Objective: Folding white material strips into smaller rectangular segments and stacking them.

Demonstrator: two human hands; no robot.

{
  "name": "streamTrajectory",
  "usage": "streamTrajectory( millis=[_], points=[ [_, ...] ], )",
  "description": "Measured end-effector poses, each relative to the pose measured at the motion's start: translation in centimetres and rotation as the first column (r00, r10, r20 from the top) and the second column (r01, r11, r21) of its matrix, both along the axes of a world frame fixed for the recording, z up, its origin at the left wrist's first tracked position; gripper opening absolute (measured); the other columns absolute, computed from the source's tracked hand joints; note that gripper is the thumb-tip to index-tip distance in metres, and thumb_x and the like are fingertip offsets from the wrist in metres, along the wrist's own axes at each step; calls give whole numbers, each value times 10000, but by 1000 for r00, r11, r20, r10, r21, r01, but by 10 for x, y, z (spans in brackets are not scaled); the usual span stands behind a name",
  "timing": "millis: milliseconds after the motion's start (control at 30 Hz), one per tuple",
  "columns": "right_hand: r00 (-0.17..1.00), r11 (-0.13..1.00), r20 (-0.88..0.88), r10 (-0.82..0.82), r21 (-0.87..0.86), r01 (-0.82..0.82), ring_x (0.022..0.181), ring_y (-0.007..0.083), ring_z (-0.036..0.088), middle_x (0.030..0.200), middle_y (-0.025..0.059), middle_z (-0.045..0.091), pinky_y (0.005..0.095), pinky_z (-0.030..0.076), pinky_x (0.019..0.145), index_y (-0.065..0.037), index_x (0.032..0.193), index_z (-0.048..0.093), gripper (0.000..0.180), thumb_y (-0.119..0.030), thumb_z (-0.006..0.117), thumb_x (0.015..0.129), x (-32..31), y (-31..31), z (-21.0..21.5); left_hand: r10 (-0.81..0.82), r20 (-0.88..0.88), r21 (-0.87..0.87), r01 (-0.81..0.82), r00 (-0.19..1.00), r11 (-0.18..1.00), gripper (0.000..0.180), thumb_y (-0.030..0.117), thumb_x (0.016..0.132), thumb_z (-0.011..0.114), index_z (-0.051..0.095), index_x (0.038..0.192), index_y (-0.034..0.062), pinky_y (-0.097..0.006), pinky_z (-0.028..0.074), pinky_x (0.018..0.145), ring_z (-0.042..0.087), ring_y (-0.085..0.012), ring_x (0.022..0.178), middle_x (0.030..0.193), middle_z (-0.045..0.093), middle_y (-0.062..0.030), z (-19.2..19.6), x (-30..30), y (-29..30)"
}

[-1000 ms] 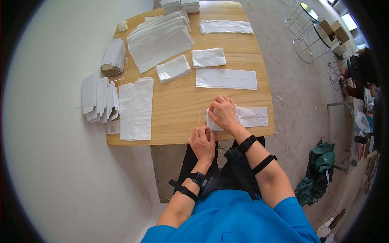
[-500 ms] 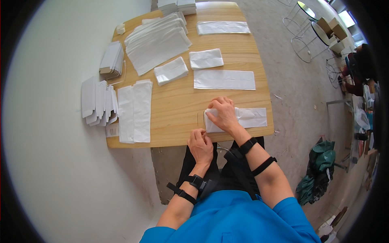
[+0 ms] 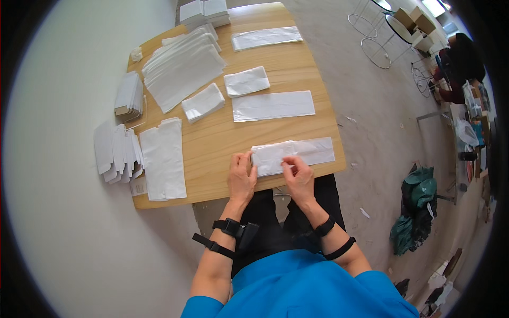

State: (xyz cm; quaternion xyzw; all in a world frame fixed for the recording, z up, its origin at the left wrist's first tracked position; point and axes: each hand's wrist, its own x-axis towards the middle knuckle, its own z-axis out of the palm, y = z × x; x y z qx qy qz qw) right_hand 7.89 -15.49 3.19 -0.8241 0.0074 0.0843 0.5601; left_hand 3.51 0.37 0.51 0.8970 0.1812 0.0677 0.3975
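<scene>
A long clear plastic sleeve with a folded white cloth inside (image 3: 294,155) lies near the front edge of the wooden table (image 3: 222,143). My left hand (image 3: 241,177) presses against the sleeve's left end, fingers curled at its edge. My right hand (image 3: 298,176) pinches the sleeve's lower edge near its middle. Both hands touch the same packet, which rests flat on the table.
Further back lie another flat sleeve (image 3: 273,105), two folded white cloths (image 3: 246,81) (image 3: 203,102), a third sleeve (image 3: 266,37) and a fanned pile of sleeves (image 3: 183,69). Stacks of white sheets (image 3: 163,158) and folded card boxes (image 3: 115,153) sit at the left. A person sits at far right (image 3: 461,63).
My left hand has come up from the table's edge onto the packet's left end. My right hand has slid from the packet's top to its lower edge.
</scene>
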Motion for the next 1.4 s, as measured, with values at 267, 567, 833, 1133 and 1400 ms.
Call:
streamTrajectory(
  millis=[267, 567, 833, 1133, 1400],
  points=[
    [986, 973, 64, -151, -165, 160, 617, 166, 597, 800, 103, 637, 308, 484, 595, -4, 907, 638, 132, -81, 626, 801, 30, -60, -21, -401, -79, 369, 401, 913, 839, 1051, 319, 622, 815, 216, 1450, 74, -556, 125, 1105, 267, -347, 1346, 1465, 314, -88, 31, 23, -15],
    [994, 991, 63, -85, -98, 91, 615, 172, 607, 881, 109, 619, 298, 492, 600, 19, 910, 617, 128, -50, 620, 803, 14, -64, -28, -637, -231, 279, 677, 736, 681, 1058, 330, 618, 817, 213, 1458, 104, -535, 48, 1121, 324, -287, 1331, 1406, 397, -89, 16, 53, -10],
    [999, 999, -3, -46, 23, 46, 683, 154, 643, 953, 112, 643, 273, 522, 647, 27, 985, 605, 149, -44, 583, 856, 22, -46, -4, -206, 103, -84, 215, 973, 973, 604, 260, 822, 690, 427, 1330, 64, -419, 396, 985, 521, -223, 1157, 1245, 540, -103, 25, 32, 3],
    [860, 760, -503, -92, 522, 387, 858, 188, 654, 1002, 146, 630, 258, 557, 747, 72, 1084, 547, 206, -63, 501, 936, 43, -8, -31, 73, -296, -919, -305, 952, 251, 314, 256, 995, 436, 493, 1200, 25, -316, 532, 841, 629, -211, 1009, 1132, 612, -136, 4, 31, -15],
    [795, 668, -568, -213, 509, 543, 801, 177, 658, 954, 135, 643, 246, 547, 691, 53, 1048, 563, 181, -73, 525, 924, 43, -7, -47, 55, -295, -952, -298, 954, 69, 322, 247, 996, 422, 471, 1226, 27, -343, 504, 913, 590, -239, 1113, 1219, 585, -148, -17, 30, -3]
  ],
)
